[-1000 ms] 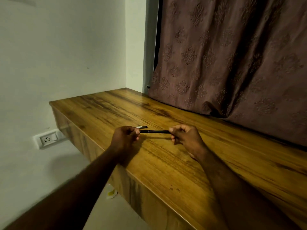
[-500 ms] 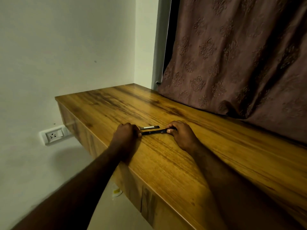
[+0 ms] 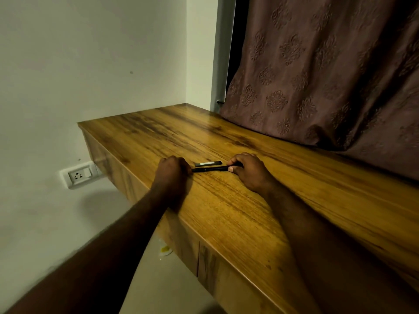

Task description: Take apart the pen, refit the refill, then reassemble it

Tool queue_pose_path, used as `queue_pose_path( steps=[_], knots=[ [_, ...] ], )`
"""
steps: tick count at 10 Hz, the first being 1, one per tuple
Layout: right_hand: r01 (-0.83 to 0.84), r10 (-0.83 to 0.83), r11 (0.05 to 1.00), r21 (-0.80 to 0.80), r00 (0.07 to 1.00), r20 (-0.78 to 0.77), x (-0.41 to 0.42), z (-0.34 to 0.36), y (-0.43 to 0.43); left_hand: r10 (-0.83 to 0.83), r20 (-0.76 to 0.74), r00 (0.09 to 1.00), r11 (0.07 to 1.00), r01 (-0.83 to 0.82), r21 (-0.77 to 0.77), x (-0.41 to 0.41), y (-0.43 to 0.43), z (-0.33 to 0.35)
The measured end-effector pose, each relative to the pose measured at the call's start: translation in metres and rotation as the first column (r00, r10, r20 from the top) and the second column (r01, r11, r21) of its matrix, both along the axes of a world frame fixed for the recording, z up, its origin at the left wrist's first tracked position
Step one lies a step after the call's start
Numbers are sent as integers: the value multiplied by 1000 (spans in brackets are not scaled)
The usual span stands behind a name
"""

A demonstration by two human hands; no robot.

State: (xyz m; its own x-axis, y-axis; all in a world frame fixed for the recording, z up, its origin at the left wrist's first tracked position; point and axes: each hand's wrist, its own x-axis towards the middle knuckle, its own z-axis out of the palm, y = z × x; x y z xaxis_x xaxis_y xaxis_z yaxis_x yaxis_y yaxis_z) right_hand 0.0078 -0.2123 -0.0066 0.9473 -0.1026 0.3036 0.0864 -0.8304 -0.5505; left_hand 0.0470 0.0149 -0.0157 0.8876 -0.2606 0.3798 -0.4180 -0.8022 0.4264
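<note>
A thin black pen (image 3: 209, 169) lies flat on the wooden desk top (image 3: 226, 211), pointing left to right. My right hand (image 3: 247, 172) grips its right end with thumb and fingers. My left hand (image 3: 173, 169) rests on the desk as a closed fist just left of the pen's tip; whether it touches the tip I cannot tell. The pen cap (image 3: 208, 164), black with a pale strip, lies on the desk just beyond the pen, apart from both hands.
The desk's front edge runs diagonally below my forearms, with cabinet doors (image 3: 210, 264) under it. A brown patterned curtain (image 3: 317, 75) hangs along the desk's far side. A wall socket (image 3: 79, 175) sits at the left, and a small yellow-white object (image 3: 165, 250) lies on the floor.
Both hands came down from holding the pen in the air to the desk top. The pen now lies on the wood beside the cap. The camera also shifted closer.
</note>
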Motion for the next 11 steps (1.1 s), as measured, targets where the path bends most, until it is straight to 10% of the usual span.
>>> queue_pose_path(
  steps=[9, 11],
  knots=[
    [15, -25, 983, 185, 998, 51, -1, -4, -5, -24, -170, 985, 887, -58, -458, -7, -9, 15],
    [121, -120, 990, 75, 993, -22, 25, 17, -2, -7, 60, 998, 916, 31, -400, 37, -61, 39]
  ],
)
